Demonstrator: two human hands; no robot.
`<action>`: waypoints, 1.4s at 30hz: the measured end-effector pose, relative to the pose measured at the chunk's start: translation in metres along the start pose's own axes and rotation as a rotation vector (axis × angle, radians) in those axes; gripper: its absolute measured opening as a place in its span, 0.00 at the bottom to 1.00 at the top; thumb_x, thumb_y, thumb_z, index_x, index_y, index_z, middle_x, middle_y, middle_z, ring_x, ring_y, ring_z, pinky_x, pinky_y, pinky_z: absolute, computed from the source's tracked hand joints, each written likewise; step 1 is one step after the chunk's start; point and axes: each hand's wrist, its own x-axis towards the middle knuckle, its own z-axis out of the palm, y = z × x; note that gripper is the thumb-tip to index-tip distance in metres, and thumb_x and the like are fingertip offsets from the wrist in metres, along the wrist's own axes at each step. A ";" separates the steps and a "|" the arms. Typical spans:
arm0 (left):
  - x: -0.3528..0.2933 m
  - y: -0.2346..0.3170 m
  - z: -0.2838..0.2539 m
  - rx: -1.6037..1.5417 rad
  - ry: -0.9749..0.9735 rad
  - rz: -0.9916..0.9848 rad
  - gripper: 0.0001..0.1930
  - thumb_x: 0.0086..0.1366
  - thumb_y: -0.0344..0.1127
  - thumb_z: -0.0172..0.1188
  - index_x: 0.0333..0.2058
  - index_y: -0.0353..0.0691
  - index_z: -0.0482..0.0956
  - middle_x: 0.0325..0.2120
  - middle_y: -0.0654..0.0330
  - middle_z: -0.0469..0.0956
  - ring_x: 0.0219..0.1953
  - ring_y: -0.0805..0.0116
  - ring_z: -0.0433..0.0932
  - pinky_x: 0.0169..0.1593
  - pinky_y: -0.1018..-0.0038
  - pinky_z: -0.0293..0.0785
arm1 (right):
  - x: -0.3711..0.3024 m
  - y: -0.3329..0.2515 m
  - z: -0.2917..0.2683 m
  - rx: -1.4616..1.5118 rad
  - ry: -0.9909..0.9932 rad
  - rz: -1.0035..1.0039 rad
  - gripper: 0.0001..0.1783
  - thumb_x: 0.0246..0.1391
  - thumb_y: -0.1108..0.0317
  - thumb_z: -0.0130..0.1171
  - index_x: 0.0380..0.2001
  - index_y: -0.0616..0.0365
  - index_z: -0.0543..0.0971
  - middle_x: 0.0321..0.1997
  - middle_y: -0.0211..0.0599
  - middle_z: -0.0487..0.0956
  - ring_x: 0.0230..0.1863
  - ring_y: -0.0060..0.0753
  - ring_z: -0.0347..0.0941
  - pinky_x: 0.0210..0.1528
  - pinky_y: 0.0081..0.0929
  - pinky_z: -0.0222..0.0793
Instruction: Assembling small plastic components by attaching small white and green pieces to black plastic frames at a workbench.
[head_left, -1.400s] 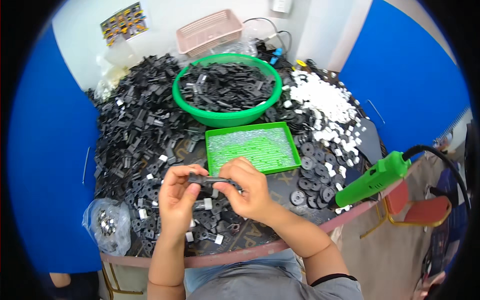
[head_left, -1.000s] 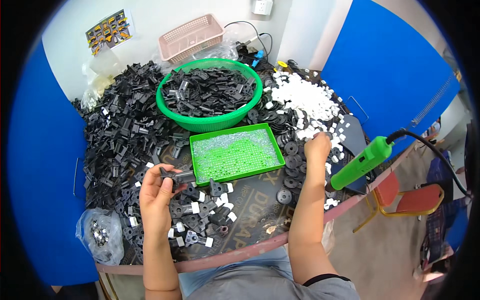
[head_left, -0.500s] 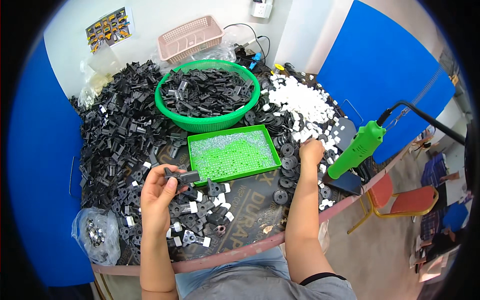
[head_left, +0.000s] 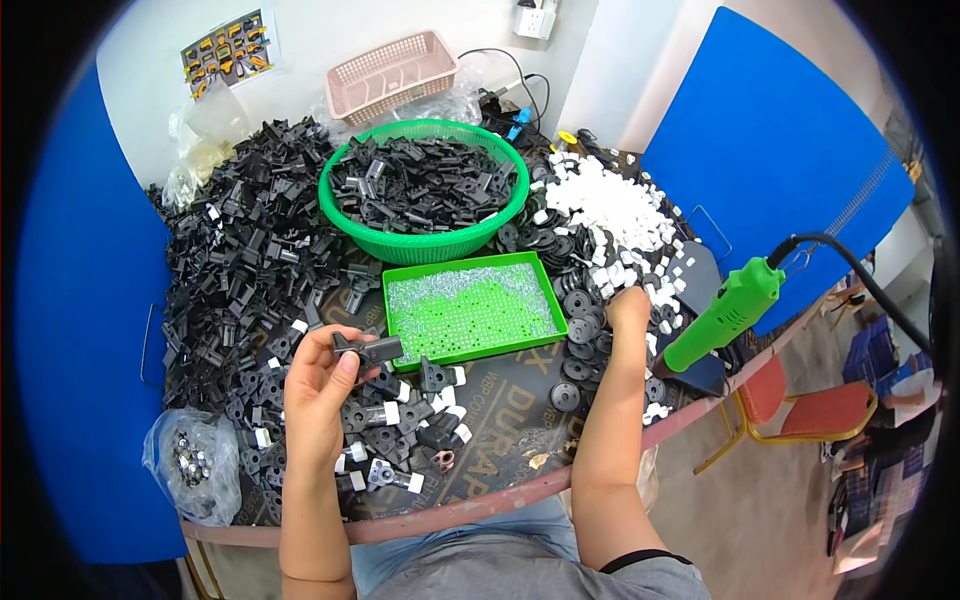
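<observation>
My left hand point(head_left: 318, 388) is closed on a black plastic fitting point(head_left: 372, 350), pinched between thumb and fingers, its tube-like end pointing right. Below and beside it lie several similar black fittings with white caps point(head_left: 392, 474). On the right, my right hand point(head_left: 628, 308) reaches down to where white plastic caps point(head_left: 612, 212) meet black round discs point(head_left: 578, 304). Its fingers are curled and mostly hidden, so what they hold cannot be made out. Between the hands sits a green tray point(head_left: 472, 357) of small silvery screws or pins.
A green basket point(head_left: 425, 243) heaped with black parts stands behind the tray. More black parts point(head_left: 245, 250) cover the left side. A green electric screwdriver point(head_left: 725, 315) hangs at the right. A plastic bag point(head_left: 215, 500) of metal pieces lies front left; a pink basket point(head_left: 392, 82) sits at the back.
The whole view has shifted slightly, so the table's things appear a little further right. My left hand keeps its hold on the black fitting; my right hand stays at the caps and discs.
</observation>
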 end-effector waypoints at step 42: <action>0.000 -0.019 0.007 -0.166 -0.023 0.007 0.13 0.61 0.25 0.54 0.44 0.37 0.66 0.42 0.59 0.69 0.45 0.69 0.72 0.47 0.69 0.75 | -0.197 -0.154 -0.073 1.318 -0.811 -0.886 0.10 0.51 0.82 0.53 0.38 0.67 0.77 0.40 0.36 0.71 0.36 0.27 0.75 0.38 0.20 0.74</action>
